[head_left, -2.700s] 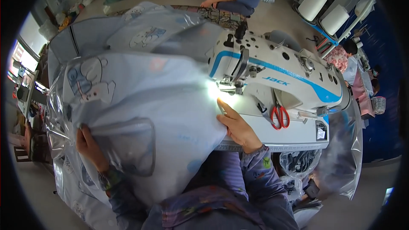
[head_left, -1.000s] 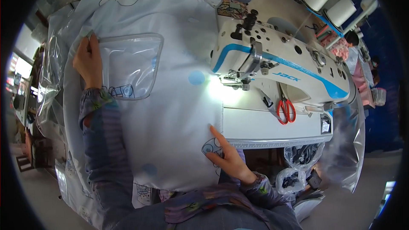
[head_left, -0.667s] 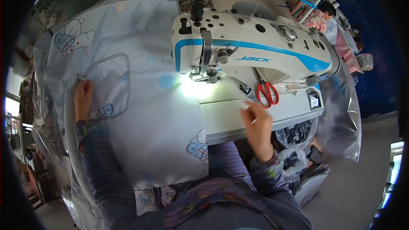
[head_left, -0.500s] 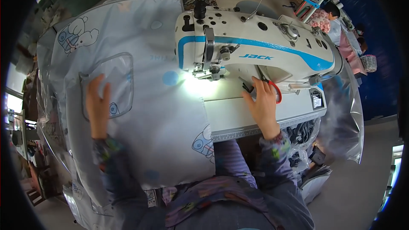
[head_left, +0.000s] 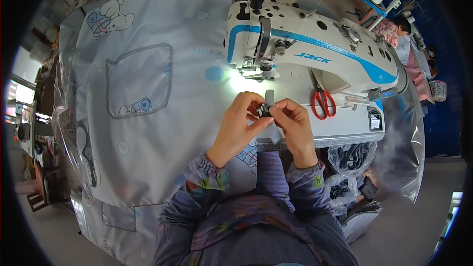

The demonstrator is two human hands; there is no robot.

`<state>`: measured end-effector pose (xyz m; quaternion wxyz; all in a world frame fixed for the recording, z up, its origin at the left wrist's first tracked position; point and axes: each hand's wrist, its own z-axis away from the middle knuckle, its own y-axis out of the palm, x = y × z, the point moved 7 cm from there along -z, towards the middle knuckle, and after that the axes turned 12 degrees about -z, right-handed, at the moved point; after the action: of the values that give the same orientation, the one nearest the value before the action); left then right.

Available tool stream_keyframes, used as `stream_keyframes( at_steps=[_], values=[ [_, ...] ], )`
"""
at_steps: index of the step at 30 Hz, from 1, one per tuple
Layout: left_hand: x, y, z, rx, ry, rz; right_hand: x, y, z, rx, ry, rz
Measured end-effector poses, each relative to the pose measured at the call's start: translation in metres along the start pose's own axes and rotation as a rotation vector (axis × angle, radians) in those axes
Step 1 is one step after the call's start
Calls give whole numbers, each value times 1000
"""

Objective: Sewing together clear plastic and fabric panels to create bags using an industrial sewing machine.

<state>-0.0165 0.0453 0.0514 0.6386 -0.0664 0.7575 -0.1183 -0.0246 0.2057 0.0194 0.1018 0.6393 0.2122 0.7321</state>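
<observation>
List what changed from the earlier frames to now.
The left hand left the pocket on the printed fabric and came in to meet the right hand; together they now pinch a small dark piece. The sewing machine and red scissors stayed put.

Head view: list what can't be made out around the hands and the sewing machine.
- Small dark piece: pinched between left hand and right hand; fingers cover most, kind unclear.
- Needle area of sewing machine: washed out by lamp glare.
- Red scissors: blade tips run under the machine arm.
- Printed fabric: lower end falls off the table.
</observation>
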Motion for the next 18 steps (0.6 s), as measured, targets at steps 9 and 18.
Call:
stream_keyframes(
  at_steps=[9,18],
  values=[
    [8,-21,11,64,-33,132,13,40,23,46,-221,30],
    [9,-18,25,83,-155,596,-2,23,16,4,-75,-109]
  ],
)
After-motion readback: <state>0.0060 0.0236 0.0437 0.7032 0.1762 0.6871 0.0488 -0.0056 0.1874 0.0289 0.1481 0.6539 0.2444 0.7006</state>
